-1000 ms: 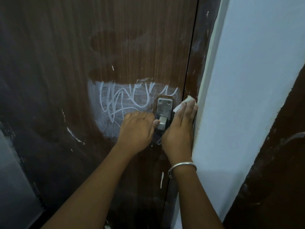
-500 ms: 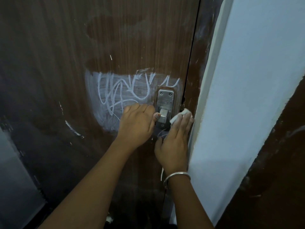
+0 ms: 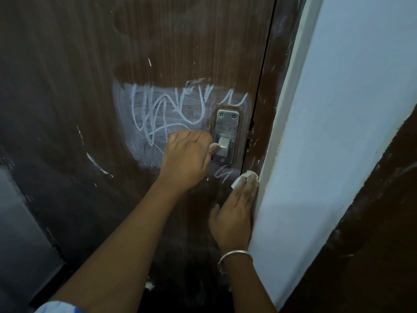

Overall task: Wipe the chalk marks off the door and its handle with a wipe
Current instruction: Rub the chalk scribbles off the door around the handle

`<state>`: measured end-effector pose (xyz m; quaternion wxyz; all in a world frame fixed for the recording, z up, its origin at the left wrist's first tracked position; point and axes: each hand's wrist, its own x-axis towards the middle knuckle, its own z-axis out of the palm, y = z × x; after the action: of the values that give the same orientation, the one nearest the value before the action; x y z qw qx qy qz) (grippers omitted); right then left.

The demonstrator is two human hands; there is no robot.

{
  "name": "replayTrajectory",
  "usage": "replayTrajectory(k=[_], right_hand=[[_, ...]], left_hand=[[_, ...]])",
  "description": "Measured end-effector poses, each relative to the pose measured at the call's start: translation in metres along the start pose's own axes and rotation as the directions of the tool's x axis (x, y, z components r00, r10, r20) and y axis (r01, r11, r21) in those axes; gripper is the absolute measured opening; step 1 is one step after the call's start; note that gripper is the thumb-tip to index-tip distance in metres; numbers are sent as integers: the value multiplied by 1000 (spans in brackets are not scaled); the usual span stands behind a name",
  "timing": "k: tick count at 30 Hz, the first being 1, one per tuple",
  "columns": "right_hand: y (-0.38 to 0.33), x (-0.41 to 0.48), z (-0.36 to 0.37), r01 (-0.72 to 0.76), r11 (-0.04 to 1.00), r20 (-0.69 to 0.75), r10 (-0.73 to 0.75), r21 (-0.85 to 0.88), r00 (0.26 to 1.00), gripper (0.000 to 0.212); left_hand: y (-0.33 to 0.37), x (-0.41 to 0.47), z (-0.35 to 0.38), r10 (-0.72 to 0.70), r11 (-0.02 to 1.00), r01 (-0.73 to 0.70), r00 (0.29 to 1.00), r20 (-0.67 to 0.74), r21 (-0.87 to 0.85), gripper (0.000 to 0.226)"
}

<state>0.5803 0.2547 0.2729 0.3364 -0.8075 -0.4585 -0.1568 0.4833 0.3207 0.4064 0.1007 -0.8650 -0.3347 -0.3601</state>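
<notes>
On the dark brown wood-grain door (image 3: 180,41), a patch of smeared white chalk with looping scribbled lines (image 3: 162,118) sat at the nine o'clock side of the rectangular brushed-metal handle plate (image 3: 226,136), and one small chalk squiggle (image 3: 222,173) lay just at its six o'clock. The left hand (image 3: 187,159) was curled into a loose fist against the door, its thumb tip touching the square metal latch block (image 3: 223,146) in the plate; what its grip held, if anything, could not be told. The right hand (image 3: 234,211), a thin silver bangle (image 3: 234,256) on its wrist, lay flat with fingers together and extended, pressing a small folded white wipe (image 3: 244,177) against the door's edge strip. The wipe showed only past the fingertips, at the five o'clock of the handle plate and just beside the squiggle, close against the pale blue-white painted wall edge (image 3: 338,132) at three o'clock. A light blue sleeve (image 3: 56,307) peeked in at the bottom
</notes>
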Motion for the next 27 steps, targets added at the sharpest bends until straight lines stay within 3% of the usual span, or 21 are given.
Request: replayTrajectory(k=[3, 11, 20, 27], right_hand=[[-1, 0, 0, -17, 998, 20, 16, 68, 1000, 95], [-2, 24, -8, 57, 992, -129, -43, 108, 991, 92], [3, -22, 25, -115, 946, 38, 109, 303, 993, 96], [-19, 41, -14, 54, 950, -233, 21, 308, 972, 81]], left_hand=[[-1, 0, 1, 9, 1000, -9, 1000, -7, 15, 28], [0, 0, 1, 7, 1000, -7, 1000, -12, 27, 31], [0, 0, 2, 0, 1000, 0, 1000, -12, 10, 28], [-1, 1, 3, 14, 1000, -14, 999, -31, 10, 28]])
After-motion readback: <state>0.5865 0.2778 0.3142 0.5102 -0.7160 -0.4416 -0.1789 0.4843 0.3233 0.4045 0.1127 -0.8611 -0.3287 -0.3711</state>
